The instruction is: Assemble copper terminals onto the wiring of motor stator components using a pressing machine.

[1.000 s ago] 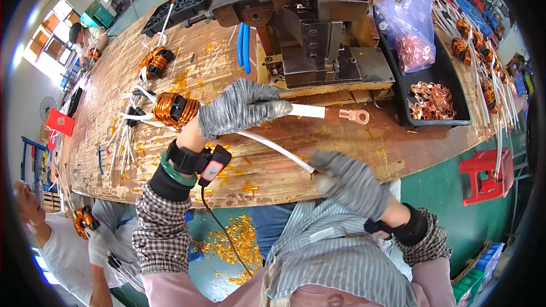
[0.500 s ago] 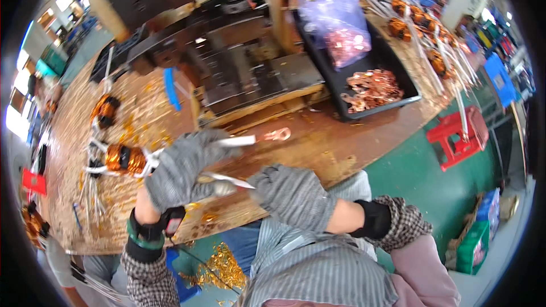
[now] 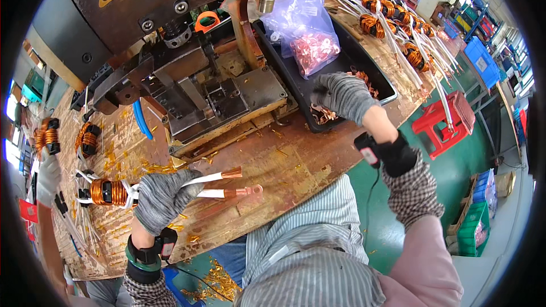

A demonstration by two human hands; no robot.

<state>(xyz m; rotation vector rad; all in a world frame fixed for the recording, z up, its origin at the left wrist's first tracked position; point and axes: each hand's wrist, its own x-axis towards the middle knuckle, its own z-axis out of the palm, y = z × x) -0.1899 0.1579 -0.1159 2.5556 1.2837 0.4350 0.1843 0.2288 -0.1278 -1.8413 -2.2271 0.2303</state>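
Two white wires [image 3: 202, 179] are gripped in my gloved left hand [image 3: 162, 199], above the near left of the table. One wire ends in bare copper strands [image 3: 231, 174]; the other carries a copper ring terminal [image 3: 250, 190]. They run from a copper-wound coil [image 3: 109, 192] with black bands, lying left of the hand. My gloved right hand [image 3: 348, 98] is down in the black tray [image 3: 388, 92], over loose copper terminals [image 3: 324, 115]. Its fingers are curled, and whatever is between them is hidden.
A dark metal press [image 3: 210, 96] stands at the table's back, left of the tray. A plastic bag of terminals [image 3: 313, 51] lies in the tray. More coils [image 3: 418, 57] rest at the far right. A red stool [image 3: 443, 125] stands beyond the table's edge. Another person's gloved hand [image 3: 48, 179] is far left.
My right hand has moved from beside my left hand up and right into the tray. The left hand still holds the wires, now side by side. The view has shifted too.
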